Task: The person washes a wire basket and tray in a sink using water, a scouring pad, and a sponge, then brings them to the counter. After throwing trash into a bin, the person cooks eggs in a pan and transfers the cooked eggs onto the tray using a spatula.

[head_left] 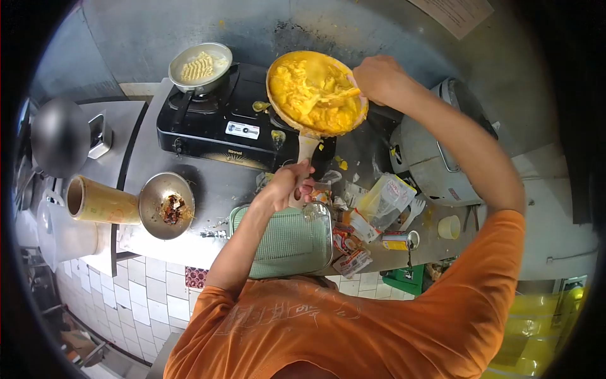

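Orange shirt (pixel 353 322): nearest you, filling 6 o'clock, your sleeves opening toward 7 and 4.
Left hand (pixel 285 187): just short of centre toward 11, your fingers wrapped firmly round the frying pan's pale handle (pixel 307 148).
Right hand (pixel 382 79): at 1 o'clock by the pan's far rim, fingers curled closed, apparently on a utensil (pixel 344 96), though the yellow coating makes its outline hard to read.
Frying pan (pixel 294 120): at 12 o'clock, at the right end of the black stove (pixel 214 142).
Egg mixture (pixel 303 95): inside that pan, in glossy folds; you seem past the fully liquid stage, partly set, but it looks wet and has not left the pan.
Noodle block (pixel 199 66): in the small pan (pixel 222 74) at 11, keeping its shape; neither of your hands is on it.
Steel bowl (pixel 150 192): at 9 on the surface (pixel 214 196), its dark seasoning-like contents sitting separate from your egg.
Green mesh tray (pixel 278 247): at 6 to 7, between you and the stove.
Wrappers (pixel 353 262): opened-looking and scattered at 4 to 5, beside a can (pixel 396 241); you have probably used their contents.
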Demonstrator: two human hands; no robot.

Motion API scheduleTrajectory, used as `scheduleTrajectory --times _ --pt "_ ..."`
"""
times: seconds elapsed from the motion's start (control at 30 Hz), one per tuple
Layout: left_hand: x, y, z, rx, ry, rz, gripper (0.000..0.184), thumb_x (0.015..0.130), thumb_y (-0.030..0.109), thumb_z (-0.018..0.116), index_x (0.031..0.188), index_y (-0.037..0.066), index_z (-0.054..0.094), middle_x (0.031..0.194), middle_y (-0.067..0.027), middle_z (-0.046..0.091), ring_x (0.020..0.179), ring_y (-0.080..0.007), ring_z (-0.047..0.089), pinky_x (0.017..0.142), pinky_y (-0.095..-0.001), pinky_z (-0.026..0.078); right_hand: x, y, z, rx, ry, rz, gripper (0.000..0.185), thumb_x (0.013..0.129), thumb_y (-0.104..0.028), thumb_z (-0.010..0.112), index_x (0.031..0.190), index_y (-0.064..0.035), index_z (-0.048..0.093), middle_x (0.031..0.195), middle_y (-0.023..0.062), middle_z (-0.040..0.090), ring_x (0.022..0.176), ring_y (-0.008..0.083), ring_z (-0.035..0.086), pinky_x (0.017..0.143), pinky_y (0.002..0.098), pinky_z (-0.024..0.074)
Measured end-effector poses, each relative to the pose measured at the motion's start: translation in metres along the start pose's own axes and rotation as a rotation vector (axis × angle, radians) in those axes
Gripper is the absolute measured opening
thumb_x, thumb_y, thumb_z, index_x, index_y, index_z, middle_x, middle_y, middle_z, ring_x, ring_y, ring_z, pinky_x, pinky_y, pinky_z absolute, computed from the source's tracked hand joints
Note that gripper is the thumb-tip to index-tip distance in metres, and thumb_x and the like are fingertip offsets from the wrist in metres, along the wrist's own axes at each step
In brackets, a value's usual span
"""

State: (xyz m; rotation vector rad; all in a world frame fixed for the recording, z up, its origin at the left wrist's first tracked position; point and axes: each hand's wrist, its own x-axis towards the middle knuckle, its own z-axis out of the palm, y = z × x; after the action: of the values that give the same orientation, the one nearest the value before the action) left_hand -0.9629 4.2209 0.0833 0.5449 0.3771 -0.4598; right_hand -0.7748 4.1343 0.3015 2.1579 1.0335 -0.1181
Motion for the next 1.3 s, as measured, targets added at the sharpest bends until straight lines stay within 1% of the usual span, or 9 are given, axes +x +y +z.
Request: scheduleTrajectory --times 0.17,0.33,0.4,0.5,0.67,0.77,1.07,1.2,1.3 --pt "0.001 -0.004 -0.003 -0.032 -0.036 0.006 0.028 0.102 0.037 0.045 0.097 0.009 0.045 0.063 0.0047 0.031 0.049 -0.0046 0.026 0.039 -0.0198 0.024 -0.037 0.009 0.018 0.067 0.240 -0.114 0.012 0.076 -0.012 0.068 0.084 -0.0040 0.072 0.083 0.0159 0.069 0.084 0.0355 0.068 0.070 0.0442 0.0546" --pt "0.001 -0.005 0.000 0.134 0.014 0.044 0.032 0.102 0.039 0.044 0.094 0.008 0.041 0.064 0.0024 0.033 0.052 -0.0067 0.029 0.041 -0.0216 0.028 0.044 -0.009 0.110 0.067 0.163 -0.081 0.016 0.078 -0.010 0.057 0.081 -0.0078 0.072 0.083 0.0144 0.069 0.079 0.0349 0.069 0.066 0.0459 0.0551" --pt "0.004 -0.004 -0.002 0.151 0.005 0.050 0.032 0.102 0.039 0.044 0.094 0.008 0.041 0.064 0.0024 0.033 0.052 -0.0067 0.029 0.041 -0.0217 0.027 0.081 -0.005 0.111 0.021 0.233 -0.043 0.019 0.082 -0.012 0.056 0.089 -0.0094 0.074 0.089 0.0091 0.072 0.088 0.0300 0.070 0.066 0.0419 0.0566" --pt "0.000 -0.006 0.002 0.165 0.021 0.043 0.032 0.102 0.039 0.044 0.094 0.008 0.041 0.064 0.0021 0.033 0.051 -0.0068 0.029 0.041 -0.0219 0.027 0.108 0.003 0.083 -0.006 0.343 -0.063 0.019 0.084 -0.013 0.056 0.086 -0.0091 0.074 0.090 0.0090 0.072 0.087 0.0290 0.070 0.067 0.0415 0.0567" --pt "0.003 -0.007 -0.001 0.085 0.002 0.051 0.031 0.102 0.038 0.044 0.096 0.008 0.041 0.063 0.0016 0.034 0.051 -0.0069 0.028 0.041 -0.0218 0.026 0.098 0.007 0.023 -0.137 0.286 0.014 0.018 0.082 -0.013 0.059 0.089 -0.0092 0.075 0.092 0.0095 0.072 0.087 0.0295 0.070 0.068 0.0415 0.0567" --pt "0.000 -0.006 0.001 0.078 0.019 0.037 0.031 0.102 0.038 0.045 0.097 0.007 0.042 0.063 0.0036 0.030 0.048 -0.0058 0.027 0.039 -0.0205 0.025 0.040 0.018 -0.022 -0.015 0.150 0.121 0.020 0.081 -0.014 0.060 0.096 -0.0091 0.073 0.096 0.0114 0.071 0.090 0.0305 0.069 0.071 0.0431 0.0563" --pt "-0.001 -0.010 0.008 0.130 0.128 0.101 0.034 0.102 0.039 0.044 0.099 0.005 0.044 0.063 0.0019 0.035 0.047 -0.0065 0.030 0.038 -0.0222 0.027 0.033 0.038 0.077 0.408 0.152 0.471 0.025 0.082 -0.011 0.057 0.103 -0.0030 0.069 0.110 0.0188 0.067 0.102 0.0357 0.065 0.084 0.0444 0.0533" --pt "0.000 -0.010 0.009 0.214 0.144 0.134 0.037 0.102 0.040 0.042 0.102 0.003 0.045 0.064 -0.0010 0.039 0.048 -0.0083 0.035 0.039 -0.0233 0.030 0.065 0.035 0.108 0.392 0.145 0.507 0.025 0.083 -0.014 0.060 0.104 -0.0039 0.069 0.110 0.0191 0.067 0.103 0.0355 0.064 0.085 0.0445 0.0530" --pt "-0.002 -0.009 0.010 0.339 0.177 0.159 0.038 0.103 0.040 0.041 0.102 0.002 0.045 0.065 -0.0038 0.044 0.048 -0.0107 0.040 0.039 -0.0249 0.036 0.114 0.044 0.125 0.494 0.121 0.359 0.031 0.085 -0.027 0.064 0.108 -0.0066 0.069 0.112 0.0184 0.066 0.105 0.0362 0.063 0.087 0.0470 0.0517"
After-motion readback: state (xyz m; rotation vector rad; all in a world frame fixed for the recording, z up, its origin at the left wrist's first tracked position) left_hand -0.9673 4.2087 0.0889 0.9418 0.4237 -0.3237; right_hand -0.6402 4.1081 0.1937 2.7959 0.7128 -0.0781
